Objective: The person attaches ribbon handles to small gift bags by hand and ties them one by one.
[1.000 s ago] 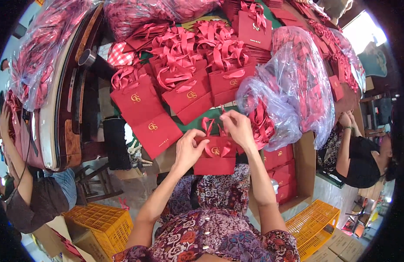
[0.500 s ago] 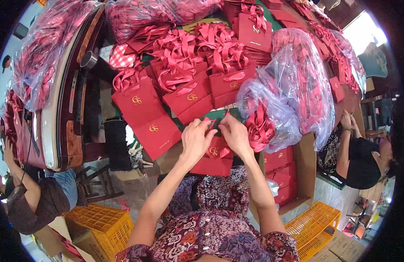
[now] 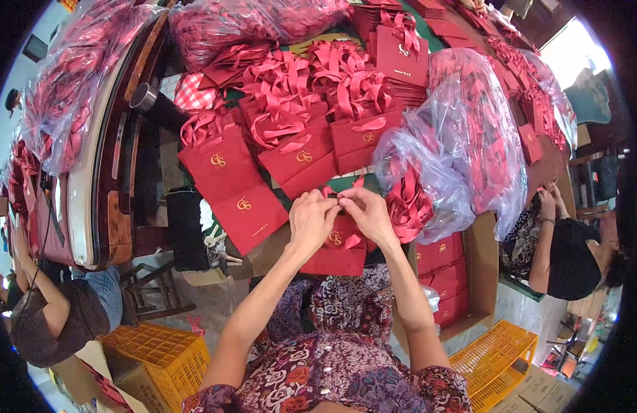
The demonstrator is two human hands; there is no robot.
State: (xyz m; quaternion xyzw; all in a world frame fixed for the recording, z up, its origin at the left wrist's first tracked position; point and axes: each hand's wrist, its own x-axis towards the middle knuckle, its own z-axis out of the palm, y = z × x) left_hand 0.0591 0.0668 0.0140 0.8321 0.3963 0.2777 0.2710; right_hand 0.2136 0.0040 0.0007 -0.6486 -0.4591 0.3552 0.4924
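A red paper gift bag (image 3: 335, 256) with a gold emblem lies at the table's near edge, below my hands. My left hand (image 3: 311, 219) is closed in a pinch on a red ribbon (image 3: 358, 182) at the bag's top. Close beside it, almost touching, my right hand (image 3: 368, 212) pinches the same ribbon, whose ends stick up past the fingers. What lies between the fingertips is partly hidden. Finished-looking red bags (image 3: 301, 157) with looped ribbon handles stand in rows just beyond. To the right, a bundle of loose red ribbons (image 3: 408, 205) spills from a clear plastic bag (image 3: 428, 172).
A cardboard box (image 3: 485, 268) of red bags stands at my right, above a yellow crate (image 3: 496, 358). Another yellow crate (image 3: 160, 361) is at lower left. A dark tumbler (image 3: 153, 103) lies tilted at the left. Co-workers sit at left (image 3: 70, 310) and right (image 3: 573, 255).
My hands have come together over the ribbon, the right one shifting left toward the left fingertips. The bag beneath stays nearly where it was.
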